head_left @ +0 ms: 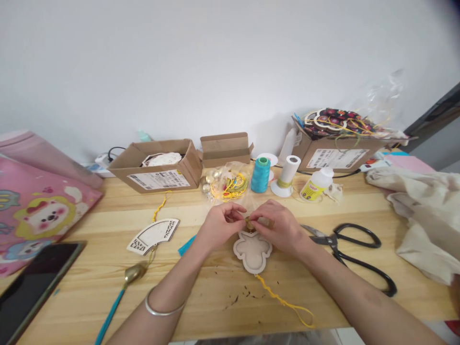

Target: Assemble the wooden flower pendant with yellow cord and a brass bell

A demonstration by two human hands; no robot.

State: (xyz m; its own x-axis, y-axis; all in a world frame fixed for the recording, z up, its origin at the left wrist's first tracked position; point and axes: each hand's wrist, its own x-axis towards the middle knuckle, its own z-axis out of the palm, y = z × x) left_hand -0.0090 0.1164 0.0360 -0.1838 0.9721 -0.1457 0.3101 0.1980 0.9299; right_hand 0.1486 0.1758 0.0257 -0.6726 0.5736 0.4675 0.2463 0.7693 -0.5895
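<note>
Closely, my two hands meet at a small brass piece above a lobed pendant

From the head view, my left hand (223, 223) and right hand (278, 225) come together over the wooden table (204, 306); my right thumb and forefinger are pinched on the small brass piece (248, 223), while my left fingertips bend in at its other side, and I cannot tell whether they are closed on it. Just below lies the lobed pendant (253, 253), pale and flat between my wrists; its yellow braided cord (280, 300) trails toward my right forearm, past some dark specks (246, 291) on the wood. I have a silver bangle (163, 312) on my left arm; a bit of teal material (186, 246) shows just beside that forearm.

To my left sits the fan-shaped pendant (154, 235), with a brass bell (134, 272) and teal tassel (110, 315) below it; farther out are the phone (38, 290) and a pink printed bag (45, 211). To my right rest black-handled scissors (335, 242), blades parted, and a cream cloth (427, 220).

Beyond my hands stand a clear plastic bag (230, 184) of yellow cords and bells, a teal thread cone (260, 175), a white spool (289, 171) and a glue bottle (317, 185); behind them are three cardboard boxes (334, 155), all open.
</note>
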